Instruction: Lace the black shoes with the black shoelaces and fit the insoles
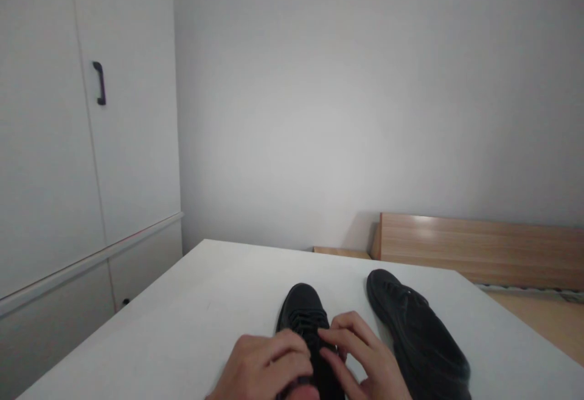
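Observation:
Two black shoes lie on a white table (191,302). The nearer black shoe (301,308) stands upright with its toe pointing away from me. My left hand (262,366) rests on its laces with the fingers curled and pinched. My right hand (365,357) meets it from the right, fingertips pinched on the laces (314,330). The second black shoe (420,333) lies tipped on its side just right of my right hand. The shoe's rear part is hidden under my hands.
A white wardrobe (68,144) with a dark handle (99,83) stands at the left. A bare grey wall is ahead. A wooden bed frame (479,248) and wooden floor sit behind the table at the right.

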Demonstrator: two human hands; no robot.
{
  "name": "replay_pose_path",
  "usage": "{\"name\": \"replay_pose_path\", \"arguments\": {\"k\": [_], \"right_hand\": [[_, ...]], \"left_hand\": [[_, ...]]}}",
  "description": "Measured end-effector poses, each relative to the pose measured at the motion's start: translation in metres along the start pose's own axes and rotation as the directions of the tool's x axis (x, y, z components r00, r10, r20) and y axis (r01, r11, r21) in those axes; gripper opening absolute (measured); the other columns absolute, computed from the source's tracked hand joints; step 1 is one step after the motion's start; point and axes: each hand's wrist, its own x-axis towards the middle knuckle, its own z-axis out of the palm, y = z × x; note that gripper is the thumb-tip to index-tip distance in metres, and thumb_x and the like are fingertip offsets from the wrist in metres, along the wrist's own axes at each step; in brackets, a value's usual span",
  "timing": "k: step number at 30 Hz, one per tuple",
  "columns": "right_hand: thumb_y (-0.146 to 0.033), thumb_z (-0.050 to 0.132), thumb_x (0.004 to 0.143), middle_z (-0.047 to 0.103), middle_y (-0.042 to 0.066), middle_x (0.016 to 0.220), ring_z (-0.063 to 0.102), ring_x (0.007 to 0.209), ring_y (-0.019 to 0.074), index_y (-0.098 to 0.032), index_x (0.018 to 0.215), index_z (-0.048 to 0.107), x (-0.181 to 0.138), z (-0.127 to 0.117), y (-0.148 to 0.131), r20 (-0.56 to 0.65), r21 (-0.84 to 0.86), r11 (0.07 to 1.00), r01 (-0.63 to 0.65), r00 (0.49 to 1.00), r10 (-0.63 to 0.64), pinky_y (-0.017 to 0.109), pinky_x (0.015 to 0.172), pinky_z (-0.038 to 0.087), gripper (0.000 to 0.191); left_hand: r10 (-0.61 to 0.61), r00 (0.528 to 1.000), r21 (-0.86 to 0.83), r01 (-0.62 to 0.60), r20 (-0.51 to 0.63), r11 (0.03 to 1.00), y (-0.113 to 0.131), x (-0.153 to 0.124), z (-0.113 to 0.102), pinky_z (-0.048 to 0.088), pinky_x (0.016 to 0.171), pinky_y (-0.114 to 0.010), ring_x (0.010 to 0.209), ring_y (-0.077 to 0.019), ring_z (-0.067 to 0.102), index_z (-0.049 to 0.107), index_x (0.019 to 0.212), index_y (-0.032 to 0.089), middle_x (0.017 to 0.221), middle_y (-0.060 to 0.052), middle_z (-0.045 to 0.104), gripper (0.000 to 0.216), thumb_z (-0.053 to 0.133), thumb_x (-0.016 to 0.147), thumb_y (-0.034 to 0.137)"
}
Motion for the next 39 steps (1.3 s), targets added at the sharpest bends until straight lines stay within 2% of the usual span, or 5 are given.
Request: {"name": "replay_pose_path", "arguments": {"k": [6, 20, 29, 35, 39], "right_hand": [[-0.013, 0.059, 0.092, 0.062, 0.005, 0.093, 0.065, 0.085, 0.0165, -0.023, 0.097, 0.067, 0.001, 0.003, -0.025, -0.215, 0.034, 0.997, -0.071, 0.974, 0.076, 0.025, 0.073, 0.054, 0.014], [-0.007, 0.06, 0.09, 0.065, 0.004, 0.086, 0.065, 0.079, 0.0169, -0.025, 0.1, 0.066, -0.009, -0.009, -0.051, -0.269, 0.103, 0.99, 0.1, 0.961, -0.069, 0.026, 0.067, 0.055, 0.022], [-0.03, 0.05, 0.099, 0.062, 0.001, 0.077, 0.061, 0.068, 0.0155, -0.029, 0.102, 0.068, -0.003, -0.014, -0.031, -0.295, 0.294, 0.94, -0.175, 0.919, 0.264, 0.025, 0.061, 0.052, 0.019], [-0.037, 0.06, 0.092, 0.067, 0.004, 0.091, 0.063, 0.074, 0.0155, -0.026, 0.1, 0.072, -0.001, 0.001, -0.008, -0.082, 0.411, 0.813, -0.413, 0.871, 0.485, 0.022, 0.061, 0.053, 0.017], [-0.041, 0.066, 0.087, 0.066, 0.004, 0.084, 0.062, 0.071, 0.0167, -0.024, 0.091, 0.074, 0.0, 0.005, -0.012, -0.072, 0.525, 0.737, -0.425, 0.841, 0.536, 0.023, 0.056, 0.053, 0.019]], "left_hand": [[-0.361, 0.932, -0.163, 0.35, -0.043, 0.923, 0.008, 0.003, 0.011, 0.05, 0.093, -0.035, 0.107, -0.0221, 0.06, 0.061, 0.117, 0.022, 0.12, -0.01, 0.057, 0.031, 0.052, 0.089, 0.012], [-0.451, 0.89, -0.361, 0.441, 0.062, 0.822, 0.012, 0.0, 0.008, 0.04, 0.095, -0.036, 0.108, -0.0215, 0.05, 0.055, 0.091, 0.02, 0.114, -0.007, 0.047, 0.008, 0.049, 0.094, 0.017], [-0.398, 0.913, -0.636, 0.359, 0.087, 0.683, 0.008, -0.002, -0.003, 0.039, 0.093, -0.038, 0.103, -0.0251, 0.053, 0.068, 0.071, 0.019, 0.11, -0.01, 0.056, 0.059, 0.039, 0.096, 0.064], [-0.652, 0.758, -0.628, 0.516, 0.018, 0.582, -0.012, -0.002, 0.011, 0.045, 0.081, -0.031, 0.089, -0.0197, 0.059, 0.071, 0.093, 0.021, 0.092, -0.005, 0.061, 0.017, 0.062, 0.091, 0.035], [-0.667, 0.745, -0.616, 0.538, 0.028, 0.575, -0.02, -0.004, 0.02, 0.048, 0.077, -0.03, 0.085, -0.0195, 0.062, 0.073, 0.092, 0.018, 0.09, -0.006, 0.065, 0.016, 0.065, 0.086, 0.029]]}}
